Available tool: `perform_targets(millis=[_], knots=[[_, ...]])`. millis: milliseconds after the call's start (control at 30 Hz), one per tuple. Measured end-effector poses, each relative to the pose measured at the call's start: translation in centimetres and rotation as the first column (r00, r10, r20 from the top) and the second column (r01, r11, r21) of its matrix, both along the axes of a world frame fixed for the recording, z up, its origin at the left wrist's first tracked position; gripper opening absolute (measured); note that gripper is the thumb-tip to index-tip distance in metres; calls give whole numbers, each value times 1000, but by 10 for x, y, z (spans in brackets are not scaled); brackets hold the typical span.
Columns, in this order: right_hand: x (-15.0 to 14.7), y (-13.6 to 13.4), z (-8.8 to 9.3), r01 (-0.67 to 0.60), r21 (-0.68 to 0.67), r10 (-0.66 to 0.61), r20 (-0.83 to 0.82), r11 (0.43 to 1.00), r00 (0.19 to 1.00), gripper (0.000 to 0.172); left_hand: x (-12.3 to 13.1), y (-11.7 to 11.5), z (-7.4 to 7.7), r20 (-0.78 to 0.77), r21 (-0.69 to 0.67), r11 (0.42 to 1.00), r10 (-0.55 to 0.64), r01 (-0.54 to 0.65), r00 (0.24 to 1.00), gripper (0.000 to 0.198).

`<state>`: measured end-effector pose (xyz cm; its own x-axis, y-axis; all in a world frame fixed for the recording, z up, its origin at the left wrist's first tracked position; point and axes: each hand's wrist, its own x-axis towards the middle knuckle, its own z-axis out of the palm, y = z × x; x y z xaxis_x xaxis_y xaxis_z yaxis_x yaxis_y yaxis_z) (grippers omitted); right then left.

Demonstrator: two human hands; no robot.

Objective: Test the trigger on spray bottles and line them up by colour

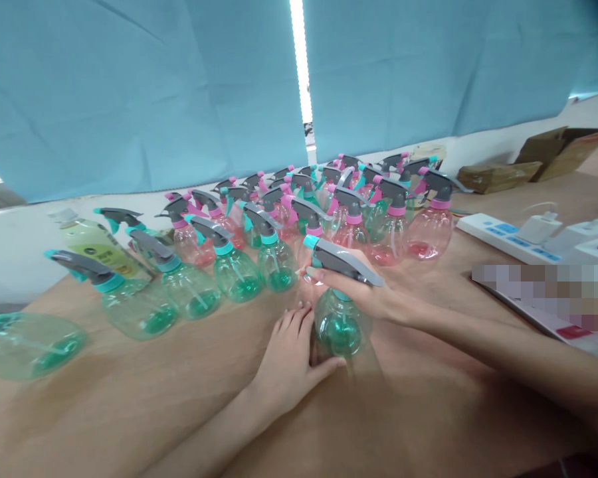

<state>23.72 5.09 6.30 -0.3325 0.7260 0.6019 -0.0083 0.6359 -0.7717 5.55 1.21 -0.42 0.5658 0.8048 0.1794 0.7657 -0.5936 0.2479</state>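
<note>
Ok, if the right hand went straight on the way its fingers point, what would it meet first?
Ahead of the right hand, most likely the nearest green bottle, just to its left; depth is unclear in this view, so the pink-collared bottle might be brushed first.

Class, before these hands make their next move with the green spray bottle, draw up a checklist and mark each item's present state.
1. Right hand at the spray head: ok, fingers curled beneath it.
2. Left hand close to the green spray bottle: ok, beside its lower part.
3. Collar fully tightened: cannot tell, mostly hidden.
4. Nozzle closed: cannot tell.
5. Power strip apart from that bottle: ok.
</note>
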Motion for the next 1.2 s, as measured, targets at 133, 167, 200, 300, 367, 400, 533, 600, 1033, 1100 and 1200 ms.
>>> perform_targets(millis=[133,167,200,300,367,400,533,600,1033,1100,1200], knots=[[0,0,0,-2,32,2,-6,999,1000,16,-1,0,-1,-18,1,1000,3,-3,1000,75],[-1,0,0,1,37,-1,-7,999,1000,18,-1,1,-1,-22,3,1000,3,-3,1000,74],[-1,1,-1,3,41,-3,-9,999,1000,19,-1,1,-1,-24,5,1000,3,-3,1000,74],[-1,1,-1,7,44,-6,-9,999,1000,22,-1,1,-2,-24,8,1000,6,-6,1000,75],[-1,0,-1,11,33,-11,-4,999,1000,26,0,1,-2,-30,8,1000,8,-8,1000,78],[-1,0,-1,14,23,-14,-3,1000,1000,27,0,1,-2,-35,7,1000,8,-8,999,78],[-2,0,-2,16,-21,-15,9,1000,1000,30,0,1,-3,-48,4,1000,8,-8,999,78],[-2,0,-1,20,-34,-20,12,999,1000,30,-1,1,-3,-44,8,1000,6,-5,999,79],[-1,-6,0,-37,-172,26,-69,984,997,9,-1,0,-2,-12,17,1000,3,-2,1000,71],[-1,-6,-1,-34,-165,22,-71,986,997,10,-1,-1,-2,-18,17,1000,2,-2,1000,72],[-1,-5,-1,-36,-151,25,-72,988,997,11,0,-1,-2,-18,18,1000,5,-5,1000,72]])
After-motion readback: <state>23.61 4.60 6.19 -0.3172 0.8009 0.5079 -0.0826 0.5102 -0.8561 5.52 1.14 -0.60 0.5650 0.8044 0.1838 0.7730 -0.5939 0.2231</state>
